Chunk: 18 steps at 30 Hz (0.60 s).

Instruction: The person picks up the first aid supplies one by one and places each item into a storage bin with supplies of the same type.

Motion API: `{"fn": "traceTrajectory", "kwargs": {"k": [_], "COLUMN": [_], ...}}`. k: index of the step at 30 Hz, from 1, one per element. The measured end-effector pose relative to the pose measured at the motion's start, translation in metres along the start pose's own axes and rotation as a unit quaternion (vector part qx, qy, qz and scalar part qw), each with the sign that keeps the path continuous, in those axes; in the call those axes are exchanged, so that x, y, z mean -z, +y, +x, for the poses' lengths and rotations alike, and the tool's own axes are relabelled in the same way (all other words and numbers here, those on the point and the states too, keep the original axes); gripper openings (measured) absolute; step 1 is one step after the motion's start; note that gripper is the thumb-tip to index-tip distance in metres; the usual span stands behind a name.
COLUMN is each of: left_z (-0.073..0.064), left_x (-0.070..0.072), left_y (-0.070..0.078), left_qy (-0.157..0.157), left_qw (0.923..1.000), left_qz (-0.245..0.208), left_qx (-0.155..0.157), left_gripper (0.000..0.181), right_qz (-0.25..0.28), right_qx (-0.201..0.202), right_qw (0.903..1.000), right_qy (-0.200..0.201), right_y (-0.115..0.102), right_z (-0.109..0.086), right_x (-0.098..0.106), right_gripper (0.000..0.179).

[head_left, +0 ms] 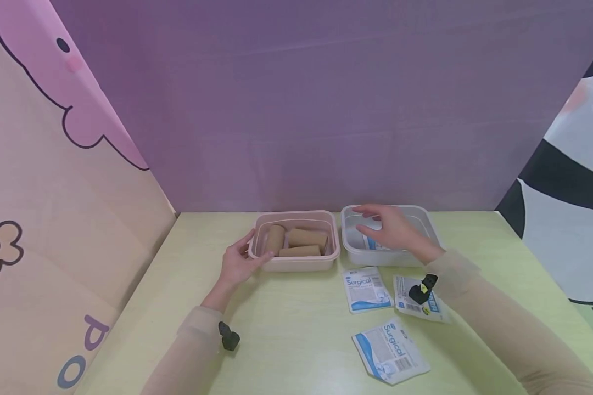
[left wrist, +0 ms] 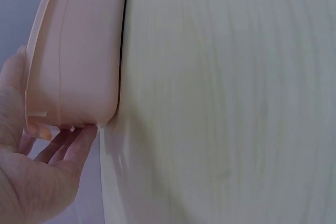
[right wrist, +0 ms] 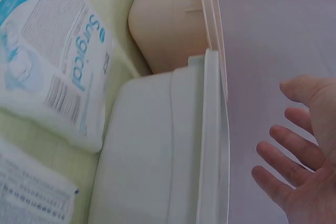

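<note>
A person's left hand (head_left: 238,266) grips the near-left corner of a pink plastic bin (head_left: 301,265) holding brown rolls (head_left: 307,238); the right hand (head_left: 395,226), empty and loosely spread, hovers over a white bin (head_left: 378,257), right. White-and-blue packets (head_left: 368,289) lie nearer on the desk (head_left: 286,329).

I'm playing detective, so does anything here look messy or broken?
Nothing looks broken or spilled. Three rectangular white-and-blue packets look slightly untidy, at different angles on the pale wood-grained table near the white plastic box.
</note>
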<state>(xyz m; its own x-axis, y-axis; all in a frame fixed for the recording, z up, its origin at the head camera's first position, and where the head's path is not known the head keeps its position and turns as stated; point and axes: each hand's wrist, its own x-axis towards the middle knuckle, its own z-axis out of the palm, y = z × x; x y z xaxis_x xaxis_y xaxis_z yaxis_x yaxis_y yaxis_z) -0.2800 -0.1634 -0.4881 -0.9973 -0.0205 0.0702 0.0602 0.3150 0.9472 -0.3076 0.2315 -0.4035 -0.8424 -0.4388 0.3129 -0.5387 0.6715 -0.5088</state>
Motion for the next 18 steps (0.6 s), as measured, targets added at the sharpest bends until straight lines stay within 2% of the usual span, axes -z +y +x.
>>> {"fn": "traceTrajectory", "kwargs": {"k": [5, 10, 18], "left_z": [-0.001, -0.002, -0.002], "left_x": [-0.001, -0.001, 0.002], "left_y": [-0.001, 0.000, -0.002], "left_qy": [0.003, 0.003, 0.005], "left_qw": [1.0000, 1.0000, 0.9999], "left_qz": [-0.005, -0.004, -0.004], "left_qx": [-0.007, -0.005, -0.012], "left_gripper": [0.086, 0.085, 0.084], "right_qz": [-0.018, -0.044, -0.030], "right_qx": [-0.033, -0.044, -0.053], "right_qw": [0.9993, 0.9980, 0.9981], "right_qy": [-0.001, 0.010, 0.010], "right_y": [0.007, 0.014, 0.034], "right_z": [-0.012, -0.022, -0.032], "right_x": [0.010, 0.021, 0.028], "right_gripper": [0.048, 0.048, 0.049]}}
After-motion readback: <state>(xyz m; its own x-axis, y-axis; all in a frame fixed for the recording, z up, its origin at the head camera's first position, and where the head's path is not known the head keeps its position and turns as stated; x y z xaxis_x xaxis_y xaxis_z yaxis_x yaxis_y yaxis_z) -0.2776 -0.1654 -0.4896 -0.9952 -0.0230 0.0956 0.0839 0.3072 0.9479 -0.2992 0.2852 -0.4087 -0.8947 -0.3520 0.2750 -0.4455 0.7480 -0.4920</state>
